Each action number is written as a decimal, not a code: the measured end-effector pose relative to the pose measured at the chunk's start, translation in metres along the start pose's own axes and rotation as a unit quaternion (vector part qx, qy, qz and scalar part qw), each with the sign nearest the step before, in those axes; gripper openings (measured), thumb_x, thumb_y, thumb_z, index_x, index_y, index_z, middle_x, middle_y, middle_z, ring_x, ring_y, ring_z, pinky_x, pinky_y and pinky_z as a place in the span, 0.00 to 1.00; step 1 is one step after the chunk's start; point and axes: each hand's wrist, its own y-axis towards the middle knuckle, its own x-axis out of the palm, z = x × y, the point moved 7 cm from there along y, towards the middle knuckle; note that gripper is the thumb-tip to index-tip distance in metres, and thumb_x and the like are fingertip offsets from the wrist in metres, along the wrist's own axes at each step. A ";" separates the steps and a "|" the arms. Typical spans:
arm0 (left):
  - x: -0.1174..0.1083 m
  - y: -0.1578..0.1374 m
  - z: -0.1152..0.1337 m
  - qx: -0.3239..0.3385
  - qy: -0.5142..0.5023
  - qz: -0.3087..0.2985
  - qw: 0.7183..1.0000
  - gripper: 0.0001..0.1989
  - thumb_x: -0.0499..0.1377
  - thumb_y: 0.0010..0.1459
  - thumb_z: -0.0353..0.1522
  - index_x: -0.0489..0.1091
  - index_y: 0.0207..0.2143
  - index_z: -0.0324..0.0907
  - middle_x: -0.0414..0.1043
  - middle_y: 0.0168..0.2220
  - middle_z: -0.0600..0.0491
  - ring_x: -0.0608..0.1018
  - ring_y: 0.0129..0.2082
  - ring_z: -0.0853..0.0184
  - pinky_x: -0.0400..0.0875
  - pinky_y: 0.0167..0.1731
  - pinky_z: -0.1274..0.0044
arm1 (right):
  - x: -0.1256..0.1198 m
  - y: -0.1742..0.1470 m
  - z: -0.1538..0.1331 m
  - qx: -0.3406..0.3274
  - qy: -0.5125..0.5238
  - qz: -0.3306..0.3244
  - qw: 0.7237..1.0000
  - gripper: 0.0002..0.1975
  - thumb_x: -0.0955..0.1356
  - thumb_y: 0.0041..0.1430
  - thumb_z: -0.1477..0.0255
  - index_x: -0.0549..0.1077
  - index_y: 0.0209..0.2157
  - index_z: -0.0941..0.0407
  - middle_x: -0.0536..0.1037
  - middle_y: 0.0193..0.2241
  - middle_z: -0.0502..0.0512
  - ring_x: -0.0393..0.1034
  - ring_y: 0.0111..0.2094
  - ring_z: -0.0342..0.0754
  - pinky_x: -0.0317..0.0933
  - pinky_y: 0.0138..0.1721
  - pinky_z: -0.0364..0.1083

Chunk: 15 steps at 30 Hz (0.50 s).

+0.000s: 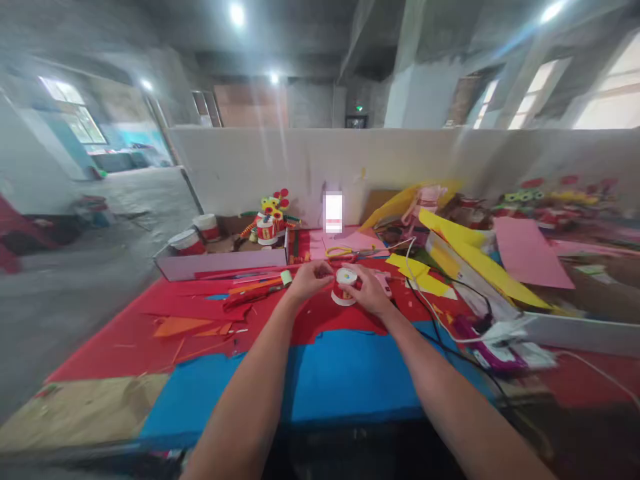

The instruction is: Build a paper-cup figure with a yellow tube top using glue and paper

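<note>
An upside-down red and white paper cup (344, 298) stands on the red sheet in front of me, its wide rim down. On its pale upturned base are small yellow and blue spots, too small to make out. My right hand (371, 291) grips the cup from the right, fingers at its top and side. Just left of the cup is my left hand (311, 280), thumb and forefinger drawn close as in a pinch. Whatever they may hold is too small to tell. Beyond the hands lie yellow-handled scissors (340, 253).
Red and orange paper scraps (193, 327) lie left, near a blue sheet (355, 373). A decorated cup figure (267, 227) stands in a low box. A lit phone-like screen (334, 212) stands behind. Cables and a purple-white power strip (500, 350) lie right, beside yellow sheets (485, 260).
</note>
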 end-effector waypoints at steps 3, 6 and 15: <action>0.000 0.000 0.001 0.002 -0.002 0.003 1.000 0.05 0.61 0.47 0.31 0.71 0.28 0.38 0.72 0.25 0.56 0.71 0.27 0.72 0.64 0.29 0.79 | 0.000 0.000 0.001 0.001 -0.001 0.000 1.000 0.21 0.71 0.55 0.68 0.72 0.51 0.53 0.76 0.48 0.58 0.70 0.51 0.53 0.61 0.55 0.54; 0.000 0.001 0.000 0.000 -0.002 0.005 1.000 0.05 0.62 0.47 0.31 0.71 0.28 0.38 0.71 0.24 0.56 0.70 0.25 0.73 0.63 0.28 0.79 | 0.001 0.000 0.001 0.004 0.002 0.000 1.000 0.21 0.71 0.55 0.68 0.72 0.51 0.53 0.76 0.48 0.58 0.69 0.51 0.53 0.61 0.54 0.54; 0.000 0.001 -0.002 0.011 0.009 0.010 1.000 0.06 0.62 0.47 0.32 0.73 0.29 0.38 0.72 0.25 0.56 0.69 0.25 0.73 0.62 0.27 0.79 | 0.001 0.000 0.002 0.005 0.000 -0.003 1.000 0.22 0.70 0.55 0.68 0.72 0.52 0.54 0.76 0.48 0.59 0.69 0.51 0.54 0.61 0.54 0.55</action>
